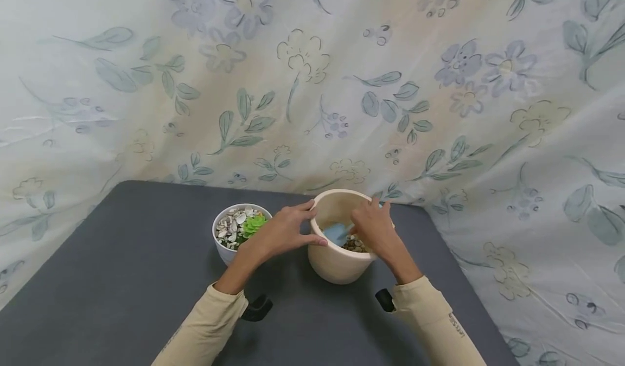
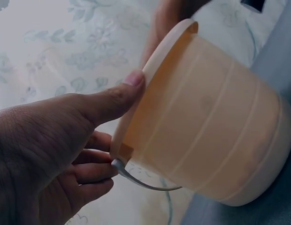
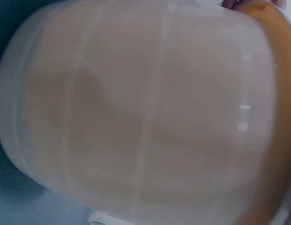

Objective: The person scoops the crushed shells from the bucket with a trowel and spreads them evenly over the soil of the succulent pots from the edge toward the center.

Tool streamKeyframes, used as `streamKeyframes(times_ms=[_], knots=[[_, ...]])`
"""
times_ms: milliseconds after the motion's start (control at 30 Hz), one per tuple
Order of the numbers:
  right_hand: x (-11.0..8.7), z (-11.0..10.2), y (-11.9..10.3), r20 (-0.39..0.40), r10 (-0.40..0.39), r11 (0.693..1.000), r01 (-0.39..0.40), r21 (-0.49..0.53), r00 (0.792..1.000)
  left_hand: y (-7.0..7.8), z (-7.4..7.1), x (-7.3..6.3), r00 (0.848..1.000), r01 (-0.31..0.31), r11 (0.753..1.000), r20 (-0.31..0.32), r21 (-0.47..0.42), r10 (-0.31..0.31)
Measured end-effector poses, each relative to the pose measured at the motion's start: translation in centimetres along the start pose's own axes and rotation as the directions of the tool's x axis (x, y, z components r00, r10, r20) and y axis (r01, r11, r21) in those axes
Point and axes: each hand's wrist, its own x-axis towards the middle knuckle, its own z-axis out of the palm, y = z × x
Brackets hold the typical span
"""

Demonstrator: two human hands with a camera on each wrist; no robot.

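Observation:
In the head view, a cream plastic bucket (image 1: 337, 265) stands on the dark table with small pebbles (image 1: 355, 244) inside. My left hand (image 1: 282, 231) holds its rim on the left, thumb on the near side and fingers farther back. The left wrist view shows the thumb (image 2: 118, 96) against the rim, beside a thin grey bail handle (image 2: 145, 183). Inside the bucket's mouth, my right hand (image 1: 375, 229) grips a small light blue shovel (image 1: 336, 234), its blade low near the pebbles. The bucket wall (image 3: 150, 112) fills most of the right wrist view, hiding the shovel there.
Left of the bucket, behind my left wrist, a white pot (image 1: 225, 255) holds pale stones and a green succulent (image 1: 254, 224). A floral cloth (image 1: 303, 111) hangs along the back and right of the dark table (image 1: 122, 279).

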Motion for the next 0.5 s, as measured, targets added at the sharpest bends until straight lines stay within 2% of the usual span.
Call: streamKeyframes(times_ms=[100,267,500], knots=[[0.1,0.1,-0.3,0.057,0.008,0.996,-0.013,0.085,0.998,-0.1,-0.1,-0.2,1.000,0.004,1.000,-0.003,-0.010,-0.004],[-0.1,-0.3,-0.1,0.124,0.050,0.983,-0.070,0.168,0.991,0.0,0.0,-0.2,1.000,0.004,1.000,0.008,-0.001,-0.004],[-1.1,-1.2,1.2,0.151,0.098,0.945,-0.139,0.295,0.984,0.3,-0.1,-0.1,1.000,0.021,1.000,0.012,0.002,-0.021]])
